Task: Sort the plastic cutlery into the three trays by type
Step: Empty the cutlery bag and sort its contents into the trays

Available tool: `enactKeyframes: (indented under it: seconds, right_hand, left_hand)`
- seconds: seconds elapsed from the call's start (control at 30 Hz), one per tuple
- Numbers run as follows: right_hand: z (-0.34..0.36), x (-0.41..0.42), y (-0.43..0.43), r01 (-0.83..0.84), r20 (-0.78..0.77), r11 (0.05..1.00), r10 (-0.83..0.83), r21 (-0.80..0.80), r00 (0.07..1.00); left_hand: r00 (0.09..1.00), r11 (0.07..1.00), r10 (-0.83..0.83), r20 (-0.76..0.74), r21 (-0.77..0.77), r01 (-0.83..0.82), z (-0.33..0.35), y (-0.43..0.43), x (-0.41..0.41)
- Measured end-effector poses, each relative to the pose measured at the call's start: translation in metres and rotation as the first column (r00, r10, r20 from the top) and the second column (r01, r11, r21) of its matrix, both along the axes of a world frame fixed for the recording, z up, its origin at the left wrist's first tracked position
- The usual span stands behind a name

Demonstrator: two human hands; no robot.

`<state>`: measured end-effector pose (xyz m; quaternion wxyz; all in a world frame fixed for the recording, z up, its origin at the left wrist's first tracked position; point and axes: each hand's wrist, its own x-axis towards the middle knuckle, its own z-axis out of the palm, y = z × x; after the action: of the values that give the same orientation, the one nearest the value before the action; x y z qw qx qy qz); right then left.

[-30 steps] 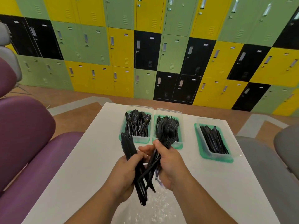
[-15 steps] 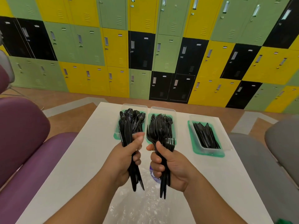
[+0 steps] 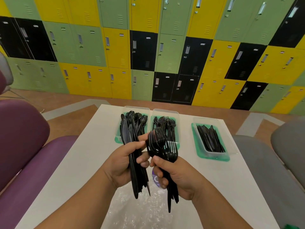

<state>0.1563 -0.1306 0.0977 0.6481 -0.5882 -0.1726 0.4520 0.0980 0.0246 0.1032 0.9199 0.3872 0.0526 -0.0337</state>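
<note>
My left hand [image 3: 123, 164] grips a bundle of black plastic knives [image 3: 130, 146], blades up, above the white table [image 3: 79, 162]. My right hand [image 3: 176, 176] grips a bundle of black plastic forks [image 3: 162, 146], tines up, right beside it. Three clear trays on green lids stand at the far side of the table. The left tray [image 3: 118, 138] holds spoons, the middle tray [image 3: 177, 116] holds forks, and the right tray [image 3: 212, 156] holds knives. Both bundles partly hide the left and middle trays.
A crumpled clear plastic bag [image 3: 140, 210] lies on the table under my hands. A purple padded seat [image 3: 31, 156] stands on the left, a grey seat [image 3: 270, 167] on the right. Yellow, green and black lockers [image 3: 148, 47] fill the wall behind.
My two hands have pulled apart from one mixed bunch, each raising its own bundle upright. Since half a second ago both hold nearly still, close together.
</note>
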Motion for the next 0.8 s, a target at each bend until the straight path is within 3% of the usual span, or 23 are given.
enactKeyframes:
  seconds: [0.13, 0.27, 0.4, 0.8]
  right_hand:
    - [-0.005, 0.008, 0.001, -0.008, -0.033, 1.0, 0.007, -0.015, 0.999]
    - [-0.012, 0.031, 0.003, 0.119, -0.064, 0.988, -0.125, -0.095, 0.99]
    - [-0.029, 0.082, 0.017, 0.295, -0.003, 0.911, -0.309, -0.287, 0.951]
    - [-0.071, 0.216, 0.116, 0.467, 0.216, 0.807, -0.415, -0.361, 0.884]
  left_hand:
    - [0.999, 0.993, 0.013, -0.043, -0.119, -0.018, -0.006, 0.005, 0.006]
    - [0.969, 0.99, 0.14, -0.203, -0.007, -0.144, -0.016, 0.016, 0.014]
    - [0.864, 0.943, 0.331, -0.381, 0.1, -0.317, -0.037, 0.028, 0.02]
    - [0.776, 0.89, 0.452, -0.441, 0.277, -0.361, -0.076, 0.072, 0.033]
